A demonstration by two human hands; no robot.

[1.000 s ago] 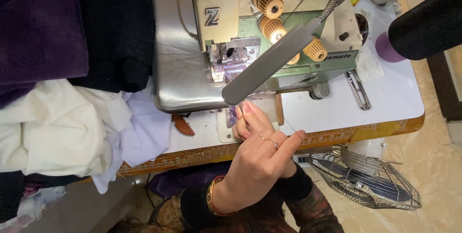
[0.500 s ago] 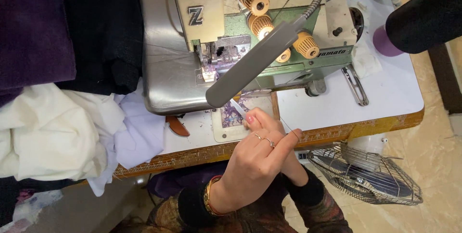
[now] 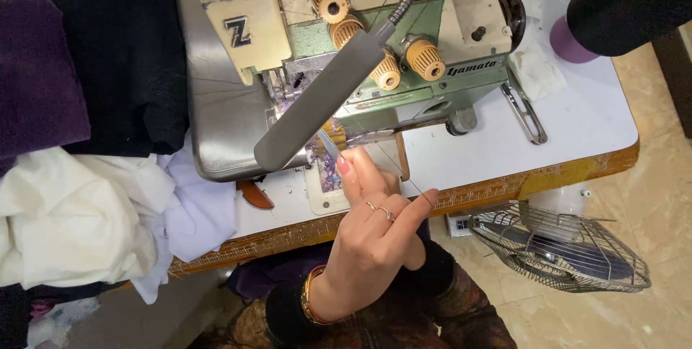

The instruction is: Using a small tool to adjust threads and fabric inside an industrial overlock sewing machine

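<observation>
A hand [image 3: 375, 237] is reaching up toward the sewing machine [image 3: 339, 53], pinching a thin metal tool [image 3: 329, 143] between thumb and fingertips just in front of the machine's needle area. Whether it is the left or the right hand I cannot tell; a second hand is not showing, only dark sleeves below it. The tool's tip is lying over a patterned purple cloth [image 3: 328, 169] that is sitting under the machine's front edge. A flat grey lamp head [image 3: 317, 104] on a bendy neck is slanting across the machine and is hiding part of the needle area. Four ribbed tan knobs [image 3: 425, 59] are sitting on the machine's front. Left of the machine, one white cloth heap [image 3: 72, 219] and dark purple and black cloth are piling up. The machine is standing on a white table [image 3: 577, 125] with a wooden edge. Right of and below the machine, one wire fan [image 3: 559, 244] is lying on a beige tiled floor.
</observation>
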